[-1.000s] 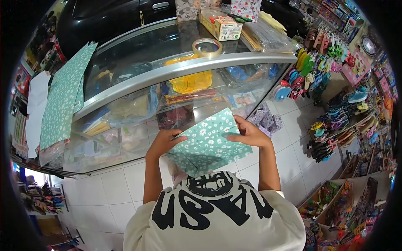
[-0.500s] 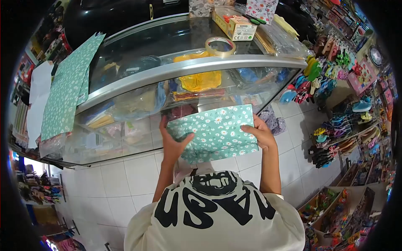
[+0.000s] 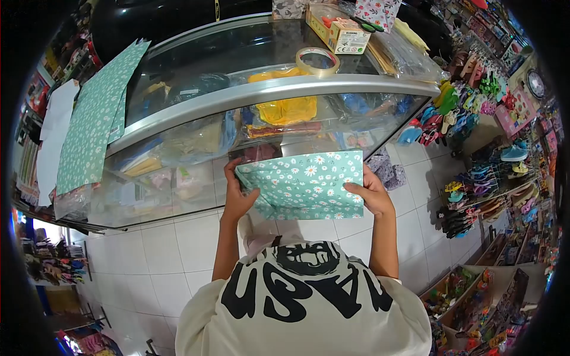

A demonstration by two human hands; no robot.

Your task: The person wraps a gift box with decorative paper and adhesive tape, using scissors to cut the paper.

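Note:
Between my two hands is a green daisy-patterned paper (image 3: pixel 312 184), held in front of my chest; it looks folded, with a crease along its lower left. My left hand (image 3: pixel 238 194) grips its left edge, thumb on the front and the other fingers partly behind it. At the right edge, my right hand (image 3: pixel 374 193) pinches it with the thumb on top, while the remaining fingers are mostly hidden behind. More sheets of the same daisy paper (image 3: pixel 98 113) lie over the left end of the glass display counter (image 3: pixel 297 88).
On the counter stand a roll of clear tape (image 3: pixel 317 62), a small box (image 3: pixel 349 37), green-handled scissors (image 3: pixel 367 24) and plastic-wrapped packs (image 3: pixel 401 56). White paper (image 3: pixel 58 136) hangs at the far left. Racks of sandals (image 3: pixel 442 113) and goods bins (image 3: pixel 457 291) line the right side.
The paper's lower edge has lifted and straightened, and the sheet lies flatter. My left hand has shifted slightly left and down, with its thumb moving towards the edge.

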